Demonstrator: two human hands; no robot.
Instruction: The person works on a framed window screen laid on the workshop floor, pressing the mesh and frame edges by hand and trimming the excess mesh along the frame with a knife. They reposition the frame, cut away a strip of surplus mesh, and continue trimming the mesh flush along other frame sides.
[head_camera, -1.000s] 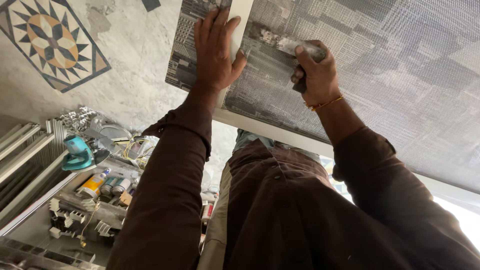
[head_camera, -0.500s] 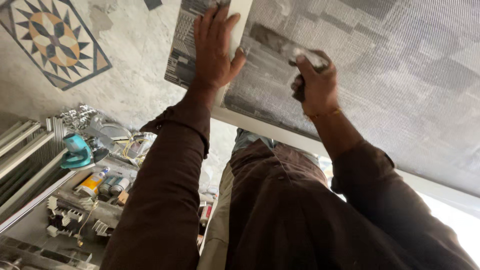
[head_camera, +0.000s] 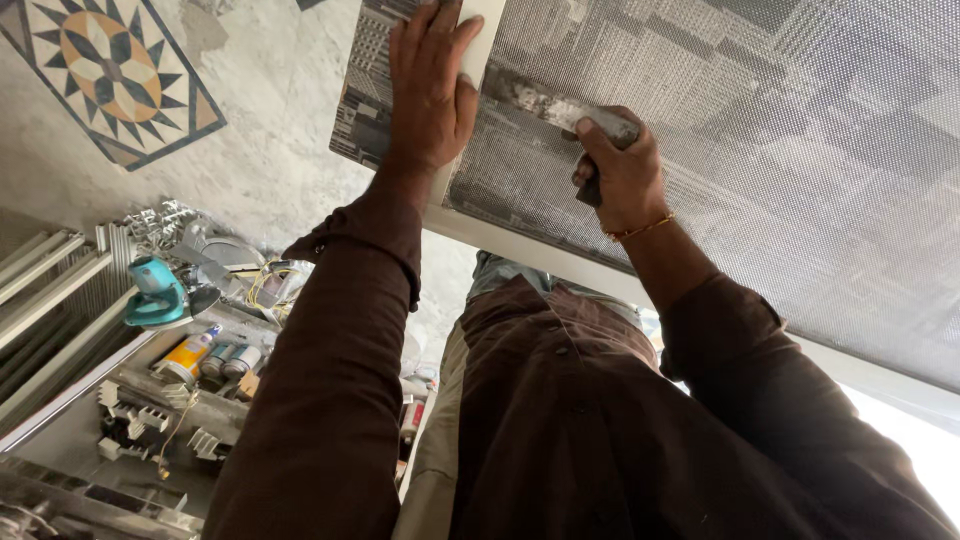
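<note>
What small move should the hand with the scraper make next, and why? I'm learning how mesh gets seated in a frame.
Probably draw the flat metal scraper a little further along the white frame bar. The right hand holds its blade tip against the grey woven mesh sheet right beside that bar, while the left hand lies flat, pinning mesh and bar nearby.

You're in a workshop: lower left, grey aluminium frame profiles (head_camera: 45, 290), a teal power tool (head_camera: 155, 293) and sealant tubes (head_camera: 190, 353) clutter the floor

mesh panel (head_camera: 780, 150) cropped, scraper (head_camera: 560, 108) handle hidden
</note>
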